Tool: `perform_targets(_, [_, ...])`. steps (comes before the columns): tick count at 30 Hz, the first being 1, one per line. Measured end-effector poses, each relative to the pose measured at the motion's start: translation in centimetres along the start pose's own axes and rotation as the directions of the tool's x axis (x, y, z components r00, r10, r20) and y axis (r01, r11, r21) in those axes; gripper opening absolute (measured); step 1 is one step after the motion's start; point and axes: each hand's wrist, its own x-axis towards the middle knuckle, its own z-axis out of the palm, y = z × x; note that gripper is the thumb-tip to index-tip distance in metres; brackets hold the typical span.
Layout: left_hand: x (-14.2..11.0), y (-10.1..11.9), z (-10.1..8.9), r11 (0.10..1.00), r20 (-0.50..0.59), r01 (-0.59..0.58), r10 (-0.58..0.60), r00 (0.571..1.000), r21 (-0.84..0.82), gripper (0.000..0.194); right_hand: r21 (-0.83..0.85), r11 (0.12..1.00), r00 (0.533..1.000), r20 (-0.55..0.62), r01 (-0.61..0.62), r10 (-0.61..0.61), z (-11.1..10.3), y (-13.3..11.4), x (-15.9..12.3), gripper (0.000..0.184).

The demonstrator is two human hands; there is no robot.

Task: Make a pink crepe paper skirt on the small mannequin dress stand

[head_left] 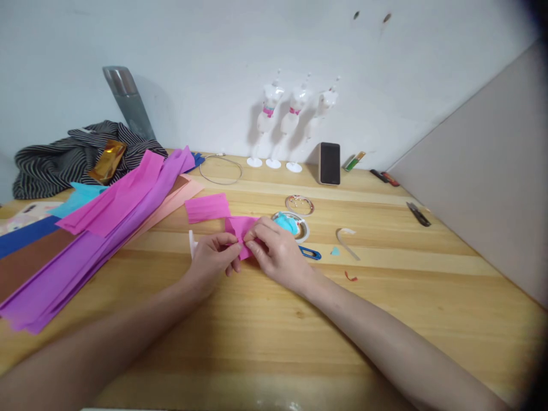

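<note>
A small piece of pink crepe paper (233, 225) is pinched at its middle between my two hands, gathered there and flared at its ends. My left hand (216, 254) grips it from the left with thumb and fingertips. From the right, my right hand (276, 245) pinches the same spot, its fingers partly hiding the paper. Just behind lies another pink crepe paper strip (208, 208), flat on the table. Beside my right hand sits a round roll or dish (305, 231) with a turquoise crumpled piece (286, 222) on it. A blue-handled tool (310, 253) sticks out under that hand.
Crepe paper sheets (128, 228) and a striped cloth (55, 162) cover the left side. Three white mannequin stands (273, 163), a phone (329, 164) and a grey bottle (132, 105) stand by the wall. A cutter (418, 214) lies right; paper scraps (335, 251) lie nearer.
</note>
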Motion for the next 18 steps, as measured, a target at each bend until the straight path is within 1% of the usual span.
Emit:
perform_targets(3, [0.07, 0.05, -0.06, 1.0, 0.012, -0.023, 0.023, 1.0, 0.019, 0.019, -0.039, 0.999, 1.0, 0.014, 0.022, -0.022, 0.09, 0.02, -0.22, 0.013])
perform_targets(7, [0.09, -0.13, -0.22, 0.996, 0.025, -0.068, 0.066, 0.997, 0.066, 0.02, -0.092, 0.996, 1.0, 0.012, 0.02, -0.019, 0.17, 0.01, -0.3, 0.015])
perform_targets(11, [0.03, -0.31, -0.3, 0.992, 0.033, -0.091, 0.088, 0.996, 0.087, 0.021, -0.123, 0.992, 0.999, 0.035, 0.013, -0.009, 0.09, -0.17, -0.15, 0.017])
perform_targets(14, [-0.05, -0.25, -0.27, 0.991, 0.037, -0.096, 0.093, 0.995, 0.095, 0.02, -0.109, 0.994, 0.999, 0.046, -0.007, 0.012, 0.02, -0.35, -0.02, 0.015])
perform_targets(18, [-0.14, 0.0, -0.13, 0.992, 0.031, -0.081, 0.078, 0.996, 0.101, 0.019, -0.039, 0.998, 0.998, 0.033, -0.048, 0.05, -0.02, -0.48, 0.11, 0.015])
